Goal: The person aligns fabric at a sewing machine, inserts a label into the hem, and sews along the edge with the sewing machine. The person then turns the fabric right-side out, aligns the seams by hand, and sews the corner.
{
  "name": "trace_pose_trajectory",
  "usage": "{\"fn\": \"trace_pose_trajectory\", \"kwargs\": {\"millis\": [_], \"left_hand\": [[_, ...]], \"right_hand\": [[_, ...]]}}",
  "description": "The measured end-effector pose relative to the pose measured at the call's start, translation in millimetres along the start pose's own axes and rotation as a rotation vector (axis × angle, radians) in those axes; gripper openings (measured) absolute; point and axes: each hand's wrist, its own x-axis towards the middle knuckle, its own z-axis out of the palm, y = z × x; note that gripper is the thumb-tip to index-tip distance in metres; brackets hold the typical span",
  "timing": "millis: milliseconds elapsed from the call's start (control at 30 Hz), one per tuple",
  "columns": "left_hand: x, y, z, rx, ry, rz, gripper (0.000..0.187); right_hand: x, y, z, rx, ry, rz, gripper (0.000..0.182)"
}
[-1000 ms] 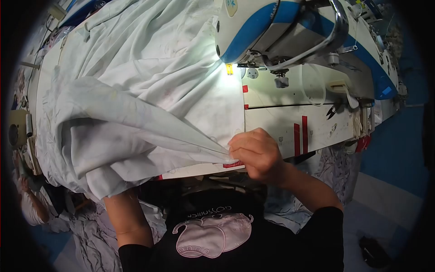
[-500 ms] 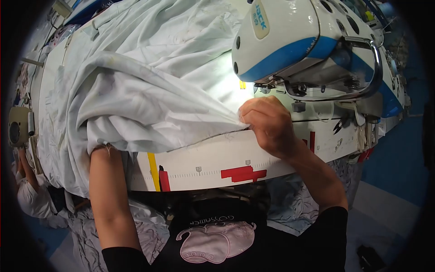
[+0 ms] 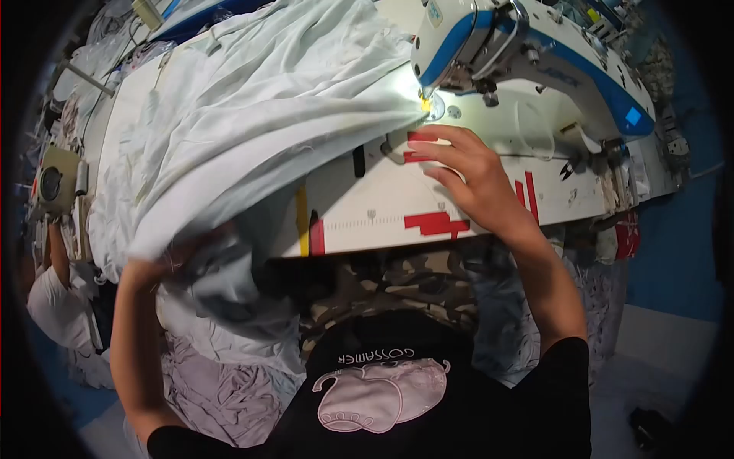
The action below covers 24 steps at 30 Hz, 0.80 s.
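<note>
A large white cloth (image 3: 252, 138) spreads over the left of the sewing table, one side of it drawn out toward the needle area of the sewing machine (image 3: 558, 69). At the cloth's lower left end is my left hand (image 3: 164, 260), blurred and partly covered by fabric, so its fingers cannot be made out. My right hand (image 3: 474, 172) hovers over the table just below the lit needle plate (image 3: 434, 107), fingers apart, holding nothing. Red tape (image 3: 422, 145) on the table lies beside its fingertips.
The table's front edge carries a printed scale, red tape (image 3: 436, 223) and a yellow strip (image 3: 303, 222). Small snips (image 3: 567, 170) lie at the right. Crumpled fabric (image 3: 229, 398) hangs below the table. Another person (image 3: 65, 306) is at the far left, near a machine.
My right hand has let go of the cloth edge and opened. My left hand has moved left and down. The cloth is now stretched toward the needle, and the view has shifted.
</note>
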Motion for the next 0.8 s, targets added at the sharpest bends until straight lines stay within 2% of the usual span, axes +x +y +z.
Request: {"fn": "trace_pose_trajectory", "kwargs": {"millis": [33,67,100,133,167,200,233,267,300,333,367,433,467,500,533,567,600,633,700,767,800], "left_hand": [[-30,32,-33,-0.706,-0.084,-0.112,0.029],[-71,52,-63,-0.682,0.225,0.054,0.026],[-130,28,-76,-0.487,0.697,-0.041,0.031],[-207,-1,-111,-0.423,0.919,-0.361,0.031],[-266,-37,-144,-0.713,1.188,-0.173,0.057],[-314,-28,-163,0.349,1.236,-0.173,0.041],[-350,-15,-171,1.403,1.049,-0.151,0.03],[-368,-3,-166,1.42,1.054,-0.168,0.03],[-380,13,-161,1.335,1.163,-0.345,0.03],[-386,31,-155,1.237,1.274,-0.517,0.03],[-386,45,-148,1.242,1.291,-0.527,0.03],[-366,82,-135,0.458,1.774,-0.272,0.031],[-360,99,-131,0.326,1.863,-0.197,0.034],[-363,115,-125,0.337,1.875,-0.194,0.034],[-365,129,-118,0.95,1.725,-0.413,0.035],[-365,139,-111,1.529,1.46,-0.624,0.036],[-363,150,-106,1.533,1.47,-0.624,0.036],[-362,160,-101,1.554,1.53,-0.567,0.038],[-368,167,-93,1.575,1.593,-0.505,0.039],[-389,172,-79,1.498,1.632,-0.672,0.039],[-388,181,-73,1.604,1.597,-0.629,0.04]], "right_hand": [[-7,-27,-8,0.159,-0.066,0.062,0.035],[-13,-54,-21,0.281,-0.157,0.04,0.034],[-18,-85,-31,0.402,-0.245,-0.004,0.032],[-24,-109,-39,0.636,-0.239,-0.148,0.029],[-36,-143,-43,0.984,-0.264,0.016,0.016],[-43,-172,-55,0.918,-0.382,-0.08,0.008],[-53,-172,-50,1.297,-0.627,-0.214,0.01],[-46,-191,-64,1.007,-0.586,-0.573,0.014],[-59,-206,-56,1.367,-0.585,-0.503,0.016],[-63,-213,-58,1.358,-0.593,-0.524,0.016],[-66,-222,-63,1.35,-0.661,-0.403,0.015],[-73,-236,-74,1.323,-0.79,-0.15,0.014],[-75,-240,-77,1.303,-0.845,-0.026,0.013],[-72,-230,-58,0.927,-0.289,-0.482,0.009],[-62,-225,-47,0.887,-0.142,-0.442,0.009],[-47,-216,-46,0.598,-0.093,-0.415,0.009],[-36,-201,-35,0.419,-0.032,-0.354,0.007],[-27,-192,-20,0.326,0.119,-0.293,0.008],[-8,-179,2,0.277,0.187,-0.308,0.01],[10,-166,25,0.121,0.351,-0.478,0.011],[14,-163,30,0.123,0.354,-0.475,0.011]]}}
